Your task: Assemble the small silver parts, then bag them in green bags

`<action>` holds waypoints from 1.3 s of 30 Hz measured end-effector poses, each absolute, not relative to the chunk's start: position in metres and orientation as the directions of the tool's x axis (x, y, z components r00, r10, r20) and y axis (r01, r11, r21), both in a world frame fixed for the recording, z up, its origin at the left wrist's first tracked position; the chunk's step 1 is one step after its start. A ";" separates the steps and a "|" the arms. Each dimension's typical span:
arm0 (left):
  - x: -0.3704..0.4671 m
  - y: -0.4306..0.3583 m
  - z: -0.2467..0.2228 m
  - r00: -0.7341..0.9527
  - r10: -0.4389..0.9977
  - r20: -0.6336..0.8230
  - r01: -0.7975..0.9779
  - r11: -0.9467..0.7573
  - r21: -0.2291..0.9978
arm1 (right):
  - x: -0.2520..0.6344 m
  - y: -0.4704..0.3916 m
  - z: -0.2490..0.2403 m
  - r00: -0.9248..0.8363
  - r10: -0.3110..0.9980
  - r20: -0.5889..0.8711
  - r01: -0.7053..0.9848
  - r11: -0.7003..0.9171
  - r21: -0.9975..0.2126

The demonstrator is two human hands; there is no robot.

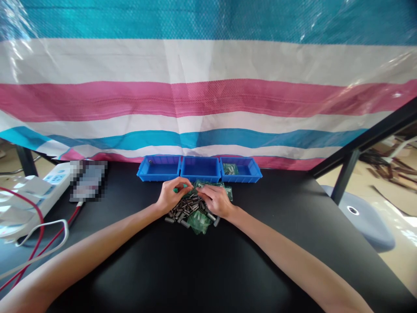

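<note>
Over a pile of small metal pins and cylinders (186,207), my two hands meet with fingertips nearly touching. My left hand (173,193) is closed in a pinch, and bright green plastic of a small bag (176,190) shows between its fingers. Also pinched shut, my right hand (216,200) reaches in from the other side; what its fingertips hold is too small to make out. One green plastic bag (199,222) with pale pieces inside lies at the pile's near edge. More green bags (229,192) lie behind and beside my right hand.
Behind the pile stand three blue bins: the left bin (164,169) holds a tiny part, the middle bin (200,169), and the right bin (244,170) with a green bag. Leftward are a power strip (58,176), cables (41,217) and a blurred phone (88,180). A striped sheet (208,100) hangs behind.
</note>
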State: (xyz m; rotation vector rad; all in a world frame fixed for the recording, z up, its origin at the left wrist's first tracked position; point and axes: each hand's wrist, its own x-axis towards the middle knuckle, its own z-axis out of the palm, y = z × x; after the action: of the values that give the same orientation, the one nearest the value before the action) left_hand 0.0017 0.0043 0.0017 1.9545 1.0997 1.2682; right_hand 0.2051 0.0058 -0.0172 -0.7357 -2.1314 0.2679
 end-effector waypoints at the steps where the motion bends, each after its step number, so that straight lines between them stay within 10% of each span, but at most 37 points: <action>1: 0.002 0.004 0.002 0.219 0.861 0.459 0.333 -0.508 0.794 | 0.205 0.006 -0.017 -0.473 0.590 0.654 0.408 0.805 -0.431; 39: 0.003 0.002 0.006 0.216 0.864 0.455 0.289 -0.501 0.815 | 0.203 0.003 -0.008 -0.374 0.677 0.633 0.431 0.732 -0.528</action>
State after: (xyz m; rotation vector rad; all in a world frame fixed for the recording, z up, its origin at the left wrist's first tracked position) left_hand 0.0030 0.0021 0.0061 1.9135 1.0635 1.2795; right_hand 0.2033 0.0034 -0.0084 -0.8400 -2.0250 0.3435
